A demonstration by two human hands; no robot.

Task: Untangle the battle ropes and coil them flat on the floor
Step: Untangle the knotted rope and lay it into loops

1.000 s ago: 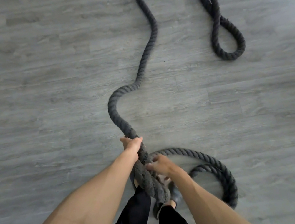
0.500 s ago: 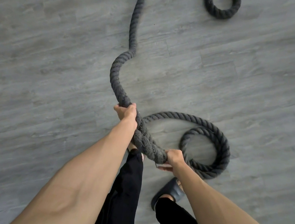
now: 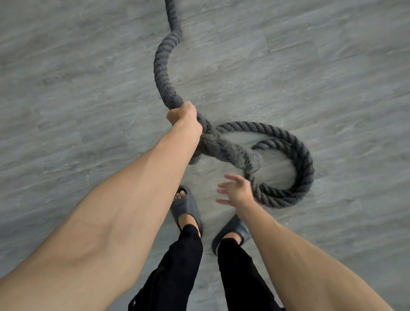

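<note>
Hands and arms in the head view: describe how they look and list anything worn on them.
The left hand and right hand are bare: no gloves, rings or watch show. The left forearm and right forearm are bare too, with no sleeve in view. Lower down, the person wears black trousers and dark grey slide sandals.
</note>
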